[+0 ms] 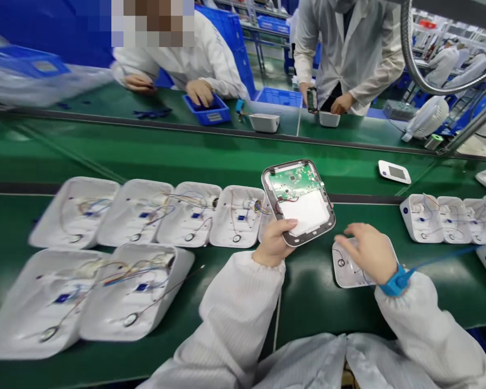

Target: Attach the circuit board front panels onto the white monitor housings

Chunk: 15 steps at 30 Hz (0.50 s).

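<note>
My left hand (276,241) grips the lower edge of a device front panel (308,209), thumb on top. The panel is tilted with its inside facing me. It has a dark rim, a green circuit board (295,182) and a white block with a thin red wire. My right hand (366,249), slightly blurred, is over a white plastic housing (350,276) on the bench. Its thumb and forefinger are apart, and nothing shows between them; whether it touches the housing I cannot tell. A blue wrist strap (396,282) with a cord is around that wrist.
Several open white housings (141,281) with loose wires stand in two rows at left. More housings (423,229) stand at right. A white panel with a screen (394,172) lies on the green conveyor (166,151). Across it, two people work near a blue bin (210,116).
</note>
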Motion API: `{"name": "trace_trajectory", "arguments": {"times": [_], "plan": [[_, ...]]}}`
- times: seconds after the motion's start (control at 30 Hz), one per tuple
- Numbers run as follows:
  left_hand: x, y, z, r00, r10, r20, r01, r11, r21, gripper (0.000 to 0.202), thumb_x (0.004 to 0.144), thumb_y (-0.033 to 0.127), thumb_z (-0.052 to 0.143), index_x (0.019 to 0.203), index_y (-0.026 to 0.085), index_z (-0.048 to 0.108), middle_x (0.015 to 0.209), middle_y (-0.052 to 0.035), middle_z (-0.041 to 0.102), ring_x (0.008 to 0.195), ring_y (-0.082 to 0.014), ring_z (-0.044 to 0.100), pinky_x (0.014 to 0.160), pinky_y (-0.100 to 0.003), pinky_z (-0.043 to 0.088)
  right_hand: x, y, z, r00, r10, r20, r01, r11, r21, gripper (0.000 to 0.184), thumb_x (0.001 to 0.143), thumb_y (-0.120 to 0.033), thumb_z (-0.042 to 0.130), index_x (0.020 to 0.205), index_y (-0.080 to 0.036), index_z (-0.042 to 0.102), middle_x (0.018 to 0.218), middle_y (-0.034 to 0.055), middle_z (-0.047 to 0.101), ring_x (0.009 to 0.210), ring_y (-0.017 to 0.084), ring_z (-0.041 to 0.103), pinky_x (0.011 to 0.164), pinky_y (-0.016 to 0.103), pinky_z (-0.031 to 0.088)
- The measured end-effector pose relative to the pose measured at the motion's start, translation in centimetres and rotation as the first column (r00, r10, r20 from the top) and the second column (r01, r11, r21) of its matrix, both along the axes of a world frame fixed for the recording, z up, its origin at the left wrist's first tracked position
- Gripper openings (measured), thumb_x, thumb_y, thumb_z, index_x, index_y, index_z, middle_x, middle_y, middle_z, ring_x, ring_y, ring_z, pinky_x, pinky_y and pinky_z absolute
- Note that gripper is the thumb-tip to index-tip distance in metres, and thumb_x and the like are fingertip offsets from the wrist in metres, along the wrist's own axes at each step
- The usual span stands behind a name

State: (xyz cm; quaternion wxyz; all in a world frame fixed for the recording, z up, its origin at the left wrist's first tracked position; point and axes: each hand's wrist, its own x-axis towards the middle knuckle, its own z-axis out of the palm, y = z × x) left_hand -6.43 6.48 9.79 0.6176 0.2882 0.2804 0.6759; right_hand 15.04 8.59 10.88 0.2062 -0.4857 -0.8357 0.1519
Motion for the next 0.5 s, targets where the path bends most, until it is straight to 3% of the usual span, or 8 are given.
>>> {"name": "trace_trajectory", "arguments": {"times": [0.03, 0.1, 0.17, 0.23, 0.33, 0.4, 0.5], "plan": [[-0.4, 0.2, 0.5, 0.998, -0.044, 0.037, 0.042, 0.998, 0.050, 0.066, 0.062, 0.035, 0.074, 0.125, 0.018, 0.063, 0.130, -0.0126, 0.068, 0.128, -0.0444, 0.057, 0.098, -0.061, 0.053, -0.3, -0.3, -0.8, 0.987, 0.048, 0.151, -0.056, 0.997, 0.049, 0.033, 0.088, -0.049, 0.068, 0.090, -0.017, 0.074, 0.107, 0.0167, 0.074, 0.111, 0.037, 0.065, 0.091, 0.051, 0.053], [-0.9, 0.3, 1.5, 0.989, -0.112, 0.095, 0.100, 0.987, 0.129, 0.075, 0.059, 0.038, 0.077, 0.131, 0.021, 0.060, 0.143, -0.0121, 0.059, 0.132, -0.0453, 0.053, 0.100, -0.063, 0.051, -1.2, -1.1, -2.5, 0.945, 0.118, 0.306, -0.158, 0.982, 0.108, 0.022, 0.085, -0.037, 0.073, 0.093, -0.016, 0.075, 0.115, 0.0177, 0.072, 0.122, 0.041, 0.058, 0.096, 0.055, 0.051], [-1.1, 0.4, 1.9, 0.983, -0.119, 0.143, 0.096, 0.983, 0.159, 0.082, 0.060, 0.052, 0.078, 0.134, 0.021, 0.058, 0.146, -0.0128, 0.055, 0.131, -0.0439, 0.054, 0.103, -0.062, 0.049, -1.9, -1.7, -3.9, 0.931, 0.187, 0.314, -0.237, 0.963, 0.130, 0.010, 0.088, -0.021, 0.067, 0.090, -0.018, 0.076, 0.112, 0.0133, 0.074, 0.123, 0.038, 0.058, 0.098, 0.053, 0.050], [-1.1, 0.4, 1.9, 0.980, -0.100, 0.175, 0.072, 0.985, 0.158, 0.093, 0.062, 0.073, 0.070, 0.136, 0.018, 0.056, 0.143, -0.0162, 0.057, 0.124, -0.0421, 0.059, 0.104, -0.061, 0.047, -2.0, -2.2, -4.7, 0.931, 0.276, 0.238, -0.312, 0.941, 0.130, 0.017, 0.090, -0.015, 0.060, 0.084, -0.020, 0.076, 0.102, 0.0089, 0.076, 0.118, 0.034, 0.063, 0.097, 0.051, 0.052], [-0.8, 0.5, 1.5, 0.980, -0.111, 0.164, 0.088, 0.986, 0.143, 0.098, 0.065, 0.083, 0.059, 0.135, 0.014, 0.055, 0.141, -0.0208, 0.057, 0.117, -0.0414, 0.063, 0.103, -0.061, 0.046, -0.4, -2.4, -5.0, 0.937, 0.346, 0.056, -0.350, 0.930, 0.112, 0.024, 0.094, -0.024, 0.052, 0.087, -0.025, 0.075, 0.095, 0.0068, 0.078, 0.100, 0.031, 0.071, 0.089, 0.048, 0.057], [-0.5, 0.6, 1.1, 0.976, -0.155, 0.156, 0.134, 0.982, 0.136, 0.093, 0.066, 0.076, 0.062, 0.134, 0.012, 0.056, 0.141, -0.0232, 0.057, 0.113, -0.0415, 0.065, 0.100, -0.059, 0.047, 1.7, -2.2, -4.9, 0.960, 0.271, -0.073, -0.265, 0.960, 0.089, 0.027, 0.097, -0.038, 0.047, 0.096, -0.029, 0.073, 0.100, 0.0065, 0.078, 0.090, 0.030, 0.074, 0.080, 0.046, 0.059], [0.3, 1.0, 0.2, 0.951, -0.247, 0.186, 0.228, 0.966, 0.120, 0.093, 0.060, 0.066, 0.067, 0.135, 0.011, 0.057, 0.138, -0.0235, 0.059, 0.108, -0.0399, 0.067, 0.099, -0.055, 0.046, 4.9, -1.0, -5.1, 0.989, 0.107, -0.105, -0.109, 0.994, -0.005, 0.028, 0.093, -0.050, 0.049, 0.104, -0.039, 0.073, 0.103, 0.0043, 0.078, 0.087, 0.031, 0.075, 0.065, 0.043, 0.059]]}}
